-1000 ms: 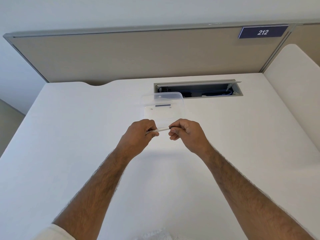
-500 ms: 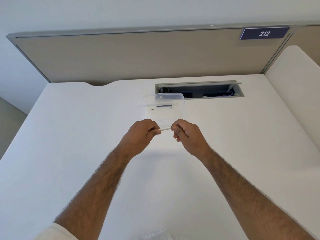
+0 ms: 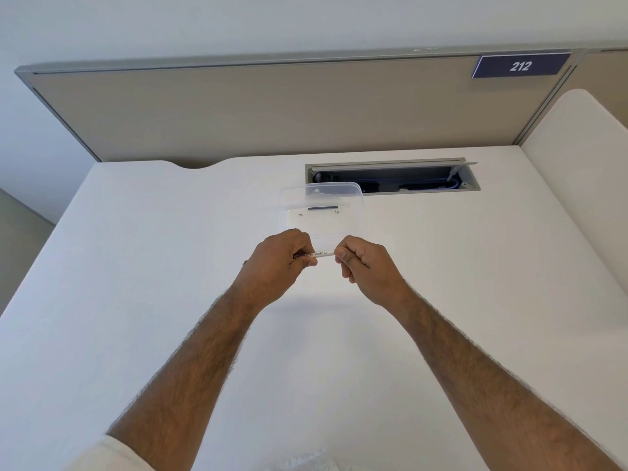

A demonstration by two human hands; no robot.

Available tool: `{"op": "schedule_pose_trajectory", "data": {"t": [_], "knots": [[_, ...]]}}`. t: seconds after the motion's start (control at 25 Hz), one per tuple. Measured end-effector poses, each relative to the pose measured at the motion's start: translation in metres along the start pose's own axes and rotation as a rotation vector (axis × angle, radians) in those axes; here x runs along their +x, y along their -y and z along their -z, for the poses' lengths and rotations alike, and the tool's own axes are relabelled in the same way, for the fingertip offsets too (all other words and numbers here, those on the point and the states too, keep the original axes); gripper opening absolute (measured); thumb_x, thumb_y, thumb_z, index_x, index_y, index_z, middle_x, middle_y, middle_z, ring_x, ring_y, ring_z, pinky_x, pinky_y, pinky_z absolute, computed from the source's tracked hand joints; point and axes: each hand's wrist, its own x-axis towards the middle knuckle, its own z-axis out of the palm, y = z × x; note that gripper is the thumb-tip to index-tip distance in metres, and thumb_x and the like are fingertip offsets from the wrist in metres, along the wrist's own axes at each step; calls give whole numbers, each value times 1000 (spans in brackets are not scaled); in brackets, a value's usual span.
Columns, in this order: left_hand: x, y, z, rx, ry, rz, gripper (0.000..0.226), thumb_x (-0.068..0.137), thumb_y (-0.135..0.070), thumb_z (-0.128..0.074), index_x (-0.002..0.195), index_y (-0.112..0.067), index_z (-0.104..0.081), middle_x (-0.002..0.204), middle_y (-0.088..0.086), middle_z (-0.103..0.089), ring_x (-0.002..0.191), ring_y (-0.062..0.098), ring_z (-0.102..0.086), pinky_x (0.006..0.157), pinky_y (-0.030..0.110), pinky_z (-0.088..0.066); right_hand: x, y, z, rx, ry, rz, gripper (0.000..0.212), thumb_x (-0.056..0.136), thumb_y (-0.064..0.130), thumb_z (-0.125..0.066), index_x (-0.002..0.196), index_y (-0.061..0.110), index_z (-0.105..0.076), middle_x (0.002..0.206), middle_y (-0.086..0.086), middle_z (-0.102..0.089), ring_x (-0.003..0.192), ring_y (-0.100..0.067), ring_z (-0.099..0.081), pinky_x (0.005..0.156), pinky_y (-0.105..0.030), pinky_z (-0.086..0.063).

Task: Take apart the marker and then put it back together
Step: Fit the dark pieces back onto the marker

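The marker is held above the white desk, its long axis running from 9 o'clock to 3 o'clock, nearly level. The left hand is curled closed around the 9 o'clock end. The right hand pinches the 3 o'clock end with fingers drawn in. A clear plastic container sits at 12 o'clock from the hands.

Both ends of the marker buried inside the hands, small bits in the clear container unidentifiable
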Motion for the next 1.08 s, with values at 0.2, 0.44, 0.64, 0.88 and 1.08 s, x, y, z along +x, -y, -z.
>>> {"op": "schedule_pose_trajectory", "data": {"t": [0.2,0.44,0.64,0.88,1.08], "knots": [[1,-3,-3,-10,18,2,10,95,-22,-67,86,-22,-62,82,-9,-58,77,12,-54,68,36,-46,1,4,2,48,3,-52,28,104,19,-50,81,7,-60,60,-3,-59,53,-8,-48,52,-20,-42],[1,-1,-6,-45,113,-26,16,102,-23,-57,93,-18,-69,83,-8,-61,77,14,-58,72,39,-53,1,4,5,16,13,-45,30,105,21,-49,80,7,-60,58,1,-58,54,-9,-47,55,-26,-42],[0,-7,-7,104,39,-4,19,96,-27,-64,80,-29,-53,78,-12,-53,74,12,-52,66,37,-46,-1,4,1,130,23,-139,35,104,24,-51,77,4,-58,54,-2,-54,48,-10,-41,49,-23,-36],[1,-6,-6,-45,145,-33,23,104,-26,-53,99,-12,-71,84,-4,-63,79,17,-58,72,34,-49,1,6,10,56,18,-84,34,104,25,-51,78,6,-61,55,2,-54,49,-5,-42,50,-17,-35],[4,-12,-10,35,62,-40,15,100,-24,-60,86,-20,-64,78,-9,-57,74,14,-54,68,35,-47,-2,8,9,134,18,-144,37,105,24,-48,74,6,-56,52,2,-50,47,-5,-38,51,-19,-32]]}}
